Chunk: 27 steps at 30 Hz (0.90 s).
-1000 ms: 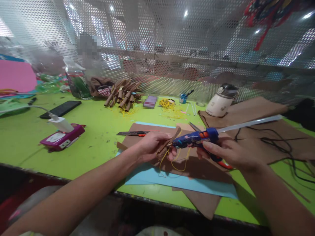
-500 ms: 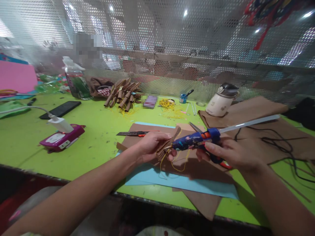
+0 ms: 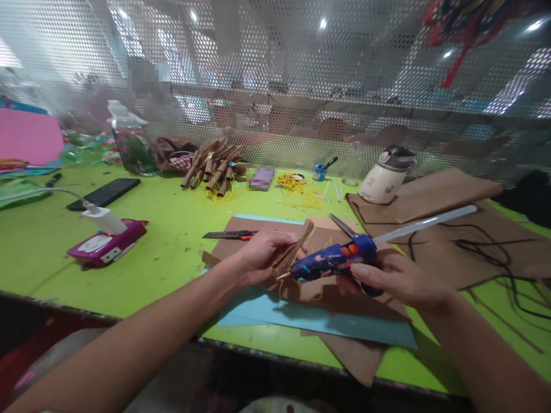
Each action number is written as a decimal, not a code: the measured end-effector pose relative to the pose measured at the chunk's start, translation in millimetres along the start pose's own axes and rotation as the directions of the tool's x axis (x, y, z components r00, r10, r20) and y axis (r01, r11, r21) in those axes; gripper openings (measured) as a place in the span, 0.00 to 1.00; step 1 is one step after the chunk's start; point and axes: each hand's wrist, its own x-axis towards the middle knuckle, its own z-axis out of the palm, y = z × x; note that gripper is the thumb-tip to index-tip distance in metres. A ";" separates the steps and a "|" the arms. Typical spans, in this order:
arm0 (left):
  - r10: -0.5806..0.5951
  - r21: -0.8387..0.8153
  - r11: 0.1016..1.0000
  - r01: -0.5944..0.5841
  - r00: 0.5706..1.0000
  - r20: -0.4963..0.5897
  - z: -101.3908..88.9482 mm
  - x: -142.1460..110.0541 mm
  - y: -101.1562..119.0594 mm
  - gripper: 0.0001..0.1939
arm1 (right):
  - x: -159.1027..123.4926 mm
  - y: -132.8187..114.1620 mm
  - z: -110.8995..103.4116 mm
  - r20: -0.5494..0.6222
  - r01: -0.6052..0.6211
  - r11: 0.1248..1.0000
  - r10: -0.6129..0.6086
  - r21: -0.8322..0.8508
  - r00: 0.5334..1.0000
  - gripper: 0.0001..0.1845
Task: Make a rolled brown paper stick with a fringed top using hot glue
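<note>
My left hand (image 3: 264, 255) is closed on a small folded brown paper piece (image 3: 297, 249) with yellow string hanging from it. My right hand (image 3: 391, 275) grips a blue glue gun (image 3: 329, 261), a clear glue stick (image 3: 430, 222) jutting from its rear. The gun's nozzle points left, close to the lower end of the paper piece; whether they touch I cannot tell. Under both hands lie brown paper sheets (image 3: 365, 304) and light blue sheets (image 3: 258, 310). A utility knife (image 3: 228, 234) lies left of them, and scissors (image 3: 343, 224) show partly behind the gun.
At the back are bundled brown paper rolls (image 3: 215, 166), yellow string (image 3: 293, 182), a blue jar (image 3: 319, 172) and a white bottle (image 3: 383, 178). Leftward sit a purple power strip (image 3: 107, 246) and a black phone (image 3: 105, 193). A black cord (image 3: 486, 252) crosses brown paper at right.
My right hand has brought the glue gun slightly left and down, its nozzle now lower along the paper piece. The left hand stays nearly in place.
</note>
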 end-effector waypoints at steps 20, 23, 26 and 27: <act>0.013 0.008 1.000 -0.013 1.000 0.008 -3.9 1.8 0.1 0.11 | -2.0 1.1 -5.3 -0.008 -0.006 1.000 0.006 0.013 1.000 0.26; -0.003 0.020 1.000 0.002 0.998 0.059 -4.3 1.2 0.5 0.12 | -5.0 6.3 -15.0 -0.153 -0.020 0.994 0.036 0.104 0.988 0.25; 0.008 0.052 0.999 -0.011 0.998 0.060 -5.4 1.4 0.1 0.12 | -4.4 12.5 -28.0 -0.371 -0.011 0.999 0.028 0.050 0.928 0.23; 0.015 0.059 0.998 -0.018 0.999 0.049 -5.7 1.8 -0.2 0.12 | -2.8 15.6 -32.4 -0.426 -0.027 0.999 0.009 -0.034 0.905 0.23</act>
